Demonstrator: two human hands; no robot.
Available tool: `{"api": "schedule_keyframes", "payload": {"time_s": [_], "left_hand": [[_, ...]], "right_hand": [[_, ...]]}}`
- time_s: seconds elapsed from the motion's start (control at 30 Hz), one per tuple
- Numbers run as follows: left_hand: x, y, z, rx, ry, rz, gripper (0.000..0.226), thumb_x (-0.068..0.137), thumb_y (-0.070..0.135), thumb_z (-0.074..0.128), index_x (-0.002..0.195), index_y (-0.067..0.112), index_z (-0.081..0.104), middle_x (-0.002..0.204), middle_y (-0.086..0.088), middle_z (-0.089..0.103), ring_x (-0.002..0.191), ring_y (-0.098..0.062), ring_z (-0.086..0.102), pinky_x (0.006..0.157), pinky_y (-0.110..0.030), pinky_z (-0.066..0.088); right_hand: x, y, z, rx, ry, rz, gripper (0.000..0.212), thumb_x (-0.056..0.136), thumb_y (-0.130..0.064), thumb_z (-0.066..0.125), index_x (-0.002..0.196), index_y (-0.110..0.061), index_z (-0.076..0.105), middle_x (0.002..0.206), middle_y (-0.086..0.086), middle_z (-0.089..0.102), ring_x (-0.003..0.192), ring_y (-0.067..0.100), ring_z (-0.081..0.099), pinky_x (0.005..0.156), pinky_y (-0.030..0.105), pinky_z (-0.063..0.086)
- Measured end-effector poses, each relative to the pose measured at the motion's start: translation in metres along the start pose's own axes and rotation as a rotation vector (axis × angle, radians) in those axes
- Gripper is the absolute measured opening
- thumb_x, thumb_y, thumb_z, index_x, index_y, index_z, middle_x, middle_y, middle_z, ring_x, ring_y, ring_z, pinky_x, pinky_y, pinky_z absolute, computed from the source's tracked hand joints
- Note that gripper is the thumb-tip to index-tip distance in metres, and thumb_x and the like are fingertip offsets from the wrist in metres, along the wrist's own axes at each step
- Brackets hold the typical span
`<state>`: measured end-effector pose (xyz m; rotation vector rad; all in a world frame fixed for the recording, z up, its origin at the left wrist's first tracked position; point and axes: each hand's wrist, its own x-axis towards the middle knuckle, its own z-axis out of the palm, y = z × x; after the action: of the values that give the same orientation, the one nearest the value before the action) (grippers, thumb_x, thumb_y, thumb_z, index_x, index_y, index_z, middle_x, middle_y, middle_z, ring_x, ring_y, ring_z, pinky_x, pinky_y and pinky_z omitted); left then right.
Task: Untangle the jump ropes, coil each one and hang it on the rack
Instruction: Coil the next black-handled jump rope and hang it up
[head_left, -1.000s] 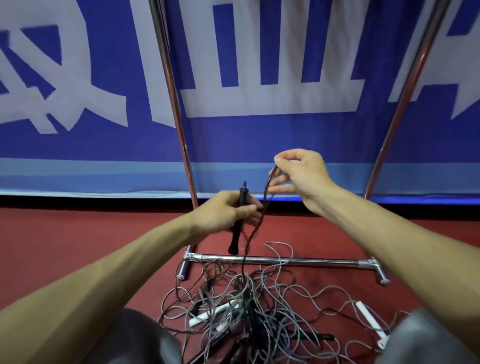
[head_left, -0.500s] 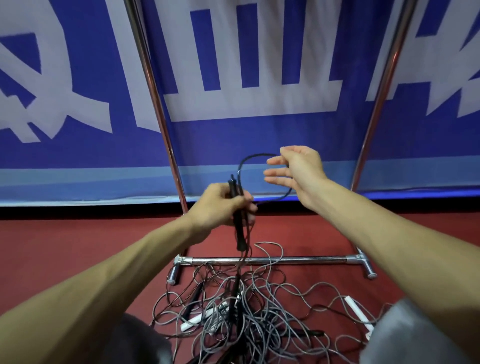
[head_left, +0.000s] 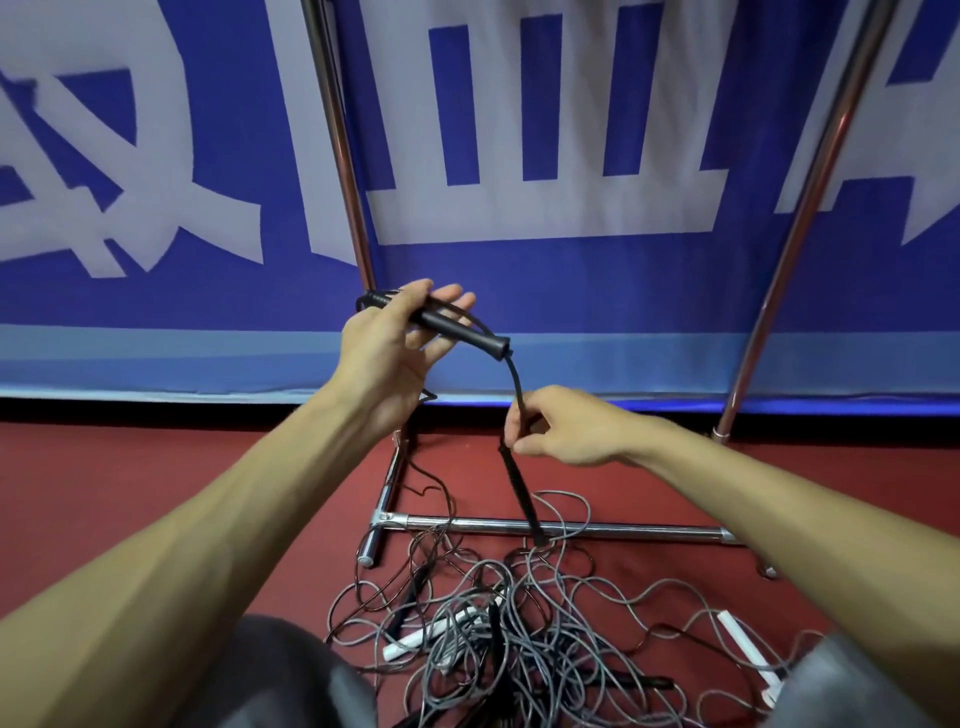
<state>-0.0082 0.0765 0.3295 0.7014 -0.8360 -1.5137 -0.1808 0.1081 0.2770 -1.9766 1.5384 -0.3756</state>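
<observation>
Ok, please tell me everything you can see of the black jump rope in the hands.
The black jump rope has a thin cord and two matte, cylindrical handles. The left hand holds one handle, tilted, with cord loops gathered beside it. From there the cord bends down to the right hand, which pinches it. The second handle hangs below, its end near the rack's base bar.

Hands: 2, left hand and right hand, both above the rack's base crossbar.
Uprights: 2.
Black handle, at or above crossbar: 2.
Black cord joining them: 1.
White handle, on the floor on the near side of crossbar: at least 2.
Cords in tangle: not countable.
</observation>
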Motion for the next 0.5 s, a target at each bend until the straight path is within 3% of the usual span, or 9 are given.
{"api": "schedule_keyframes", "payload": {"time_s": [0.17,0.27,0.4,0.5], "left_hand": [[0.002,0.004,-0.006,-0.026,0.006,0.004,0.007,0.097,0.006,0.054,0.097,-0.001,0.057,0.086,-0.015,0.074,0.095,-0.031,0.072,0.079,-0.036,0.06],[0.006,0.0,-0.011,0.017,0.019,-0.017,0.015,0.099,0.008,0.053,0.109,-0.003,0.054,0.089,-0.013,0.072,0.097,-0.03,0.072,0.079,-0.036,0.06],[0.002,-0.015,-0.015,0.384,-0.001,-0.165,0.02,0.1,0.011,0.05,0.117,0.002,0.055,0.112,-0.016,0.068,0.087,-0.027,0.071,0.072,-0.034,0.06],[-0.009,-0.027,-0.013,0.731,-0.127,-0.255,0.019,0.098,0.01,0.054,0.116,0.005,0.061,0.108,-0.013,0.07,0.08,-0.018,0.069,0.061,-0.023,0.058]], "right_hand": [[0.004,0.008,0.005,-0.113,0.123,0.05,0.012,0.095,-0.018,0.057,0.086,-0.024,0.052,0.091,0.0,0.063,0.088,0.021,0.058,0.074,0.031,0.044],[0.005,0.01,0.002,-0.01,0.221,0.1,0.017,0.094,-0.021,0.059,0.083,-0.025,0.047,0.09,0.005,0.066,0.079,0.03,0.065,0.074,0.04,0.055],[0.0,0.009,-0.01,0.244,0.324,0.176,0.018,0.097,-0.013,0.054,0.08,-0.017,0.05,0.077,0.007,0.064,0.069,0.032,0.068,0.065,0.044,0.061],[-0.001,0.007,-0.02,0.468,0.388,0.206,0.017,0.101,-0.011,0.048,0.084,-0.011,0.051,0.078,0.01,0.059,0.064,0.031,0.068,0.061,0.043,0.06]]}}
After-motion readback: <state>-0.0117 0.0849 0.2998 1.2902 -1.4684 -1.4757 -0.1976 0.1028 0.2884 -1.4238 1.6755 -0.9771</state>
